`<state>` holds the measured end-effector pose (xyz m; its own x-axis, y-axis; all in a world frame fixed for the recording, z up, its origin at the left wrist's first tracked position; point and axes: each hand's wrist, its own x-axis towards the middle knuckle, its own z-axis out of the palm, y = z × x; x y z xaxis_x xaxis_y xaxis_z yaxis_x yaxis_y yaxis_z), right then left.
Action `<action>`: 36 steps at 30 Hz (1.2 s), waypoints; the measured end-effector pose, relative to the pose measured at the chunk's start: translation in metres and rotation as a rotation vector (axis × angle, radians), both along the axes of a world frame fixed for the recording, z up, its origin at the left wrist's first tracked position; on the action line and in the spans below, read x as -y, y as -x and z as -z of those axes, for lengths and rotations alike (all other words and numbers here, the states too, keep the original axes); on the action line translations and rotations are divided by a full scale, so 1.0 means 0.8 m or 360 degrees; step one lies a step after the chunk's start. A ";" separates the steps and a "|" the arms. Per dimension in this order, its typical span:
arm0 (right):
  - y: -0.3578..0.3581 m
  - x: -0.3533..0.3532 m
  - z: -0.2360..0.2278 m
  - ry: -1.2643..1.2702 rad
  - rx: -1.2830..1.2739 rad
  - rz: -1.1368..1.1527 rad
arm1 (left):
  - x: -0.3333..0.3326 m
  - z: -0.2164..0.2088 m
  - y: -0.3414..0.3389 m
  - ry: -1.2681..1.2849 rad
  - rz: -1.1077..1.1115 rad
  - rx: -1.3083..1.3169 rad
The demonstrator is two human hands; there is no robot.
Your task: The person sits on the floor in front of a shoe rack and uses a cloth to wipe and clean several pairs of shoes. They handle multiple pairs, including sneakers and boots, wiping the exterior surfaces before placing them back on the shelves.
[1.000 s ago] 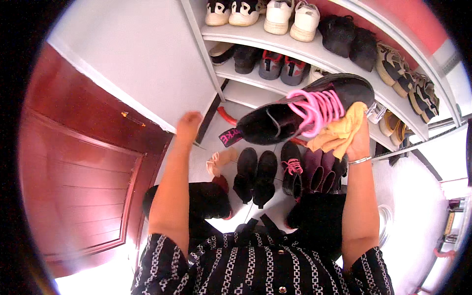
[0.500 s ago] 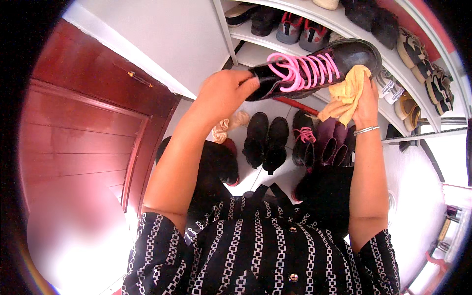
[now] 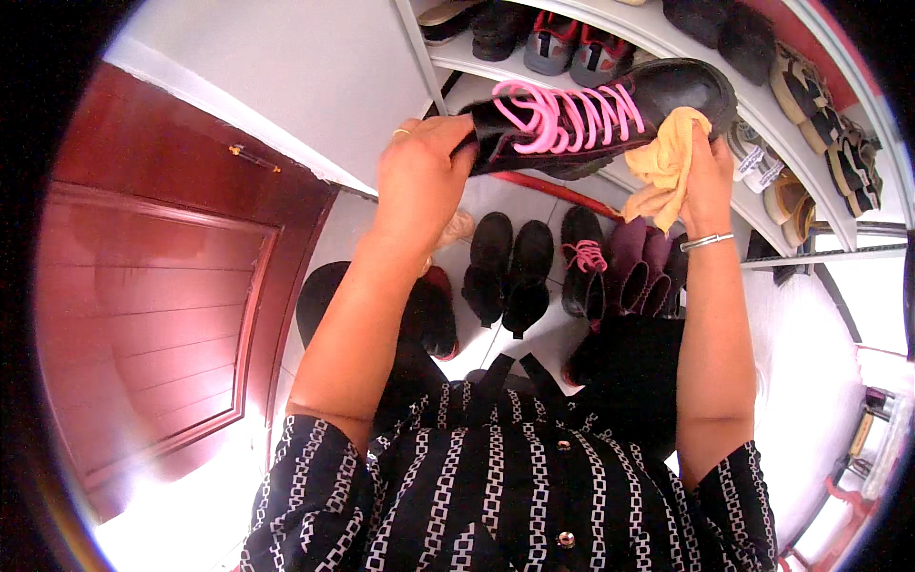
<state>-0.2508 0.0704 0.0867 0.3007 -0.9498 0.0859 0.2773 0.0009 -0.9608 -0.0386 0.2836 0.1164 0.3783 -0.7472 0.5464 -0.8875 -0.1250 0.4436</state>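
Observation:
A black lace-up boot with bright pink laces is held up sideways in front of me, its toe pointing right. My left hand grips the boot by its shaft opening, thumb on the near side. In my right hand is a bunched yellow cloth, pressed against the boot near the underside of the toe. On the floor below stands another black boot with pink laces. The fingers of my right hand are partly hidden behind the cloth.
Black ankle boots and purple boots stand on the tiled floor. A curved white shoe rack holding several shoes rises ahead and to the right. To the left is a dark red door beside a white panel.
The boot has shifted slightly up and left with both hands. The cloth has moved a little along with it and stays at the toe.

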 end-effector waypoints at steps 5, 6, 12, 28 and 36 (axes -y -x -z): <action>-0.006 -0.006 -0.004 0.0056 -0.0079 0.0027 | 0.008 0.002 -0.007 -0.0018 -0.0159 0.0217; -0.005 -0.006 -0.005 0.0058 -0.0111 0.0034 | 0.007 0.002 -0.005 -0.0200 -0.0148 0.0021; 0.003 0.000 0.000 0.0215 -0.0246 0.0019 | -0.001 0.013 -0.003 -0.0641 0.0085 -0.1022; 0.017 -0.008 -0.022 0.0148 -0.0326 -0.0074 | 0.015 0.005 0.033 -0.0626 0.0420 -0.1790; 0.013 -0.016 -0.029 0.0100 -0.0379 -0.0256 | 0.014 0.019 0.031 -0.0745 0.0545 -0.1392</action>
<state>-0.2612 0.0832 0.1102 0.4658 -0.8834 0.0520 0.0453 -0.0349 -0.9984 -0.0631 0.2721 0.1015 0.2303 -0.9550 -0.1868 -0.3012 -0.2525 0.9195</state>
